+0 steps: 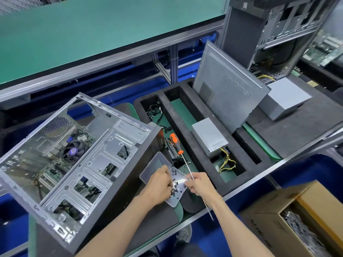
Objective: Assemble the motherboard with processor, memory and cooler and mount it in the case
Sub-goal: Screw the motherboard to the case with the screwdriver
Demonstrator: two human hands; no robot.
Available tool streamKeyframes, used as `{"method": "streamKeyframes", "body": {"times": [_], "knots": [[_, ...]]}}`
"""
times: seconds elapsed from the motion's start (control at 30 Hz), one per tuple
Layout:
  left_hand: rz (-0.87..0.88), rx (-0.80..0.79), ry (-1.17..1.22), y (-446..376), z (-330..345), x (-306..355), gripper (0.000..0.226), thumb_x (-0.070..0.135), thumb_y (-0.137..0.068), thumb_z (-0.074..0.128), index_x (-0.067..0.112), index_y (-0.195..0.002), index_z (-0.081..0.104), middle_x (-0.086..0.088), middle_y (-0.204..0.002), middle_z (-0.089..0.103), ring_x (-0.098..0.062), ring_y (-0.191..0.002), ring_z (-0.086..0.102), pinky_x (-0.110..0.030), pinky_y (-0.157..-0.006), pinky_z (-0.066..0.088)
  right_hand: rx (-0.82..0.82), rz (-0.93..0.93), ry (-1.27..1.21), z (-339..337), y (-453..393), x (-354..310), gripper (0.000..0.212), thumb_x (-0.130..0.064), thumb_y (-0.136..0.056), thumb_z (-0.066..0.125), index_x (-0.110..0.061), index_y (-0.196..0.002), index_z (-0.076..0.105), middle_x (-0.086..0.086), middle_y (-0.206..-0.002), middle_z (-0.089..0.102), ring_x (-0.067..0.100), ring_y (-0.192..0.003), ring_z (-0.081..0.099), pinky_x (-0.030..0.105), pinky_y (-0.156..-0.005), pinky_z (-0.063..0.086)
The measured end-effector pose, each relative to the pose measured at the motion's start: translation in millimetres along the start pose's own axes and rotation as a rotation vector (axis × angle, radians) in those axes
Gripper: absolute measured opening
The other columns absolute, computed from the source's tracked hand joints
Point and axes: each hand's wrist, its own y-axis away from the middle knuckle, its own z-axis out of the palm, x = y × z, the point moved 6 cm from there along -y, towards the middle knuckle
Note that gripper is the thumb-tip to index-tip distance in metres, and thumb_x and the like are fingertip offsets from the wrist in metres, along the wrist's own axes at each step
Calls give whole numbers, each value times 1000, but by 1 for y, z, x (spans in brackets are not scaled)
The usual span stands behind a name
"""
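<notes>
At the near edge of the bench, over a clear plastic dish (181, 195) of small black screws (174, 190): left hand (159, 184) with fingers curled down into the dish, tips among the screws, apparently pinching at them, though whether one was actually caught could not be told. Right hand (199, 184) at the dish's right rim, fingers curled and gripping that edge. Just behind the dish, touching it, a clear lid (157, 165), lying flat.

To the left, the open case (78, 164), lying tilted on the bench with its open side up. Inside, already seated, the motherboard (55, 164), with the cooler (73, 151) and its fan fitted over the processor position; processor itself hidden beneath, memory not clearly made out.

Beside the case's right end, an orange-and-black screwdriver (175, 140), handle resting up in the black foam tray (187, 145), long shaft running down past the dish and the right wrist. Further right in the same tray, a grey power supply (209, 136) with yellow wires (227, 162) trailing from it, and a grey side panel (228, 86) standing slanted in a slot. Behind that, a second grey box (285, 98) on the foam, and another case (269, 30) upright at the back. At lower right, an open cardboard carton (297, 216).
</notes>
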Motion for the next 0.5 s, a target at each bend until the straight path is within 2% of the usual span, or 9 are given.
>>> {"method": "streamKeyframes", "body": {"times": [0.07,0.23,0.33,0.4,0.5], "knots": [[-41,24,47,1,-2,-4,17,2,-88,61,13,-78,69,8,-100,47,-12,-88,57,-30,-79,53,-4,2,-3,-1,0,0,13,10,-86,59,0,-84,66,1,-55,46,7,-41,32,16,-39,24],[2,133,40,4,0,-8,12,13,-95,59,19,-101,68,8,-102,41,-13,-85,56,-28,-79,49,-9,-3,-7,-1,-1,2,12,9,-87,58,0,-85,66,0,-55,49,7,-40,33,16,-38,24],[96,80,-26,-1,8,1,19,16,-96,56,24,-105,70,4,-100,38,-17,-86,49,-34,-74,49,-2,-7,12,-2,-2,4,8,5,-86,59,3,-89,67,7,-63,46,9,-43,31,18,-40,22],[97,33,-54,-5,11,2,21,14,-94,56,23,-104,72,5,-98,38,-18,-89,46,-37,-73,49,0,-6,6,-2,-4,6,9,6,-86,60,6,-91,67,9,-65,45,9,-43,31,18,-40,22],[111,45,-46,-6,11,-1,21,7,-91,60,19,-97,75,6,-100,45,-17,-90,54,-34,-78,49,0,2,4,-2,-6,7,9,6,-86,60,6,-92,67,9,-64,47,8,-43,32,17,-39,23]]}}
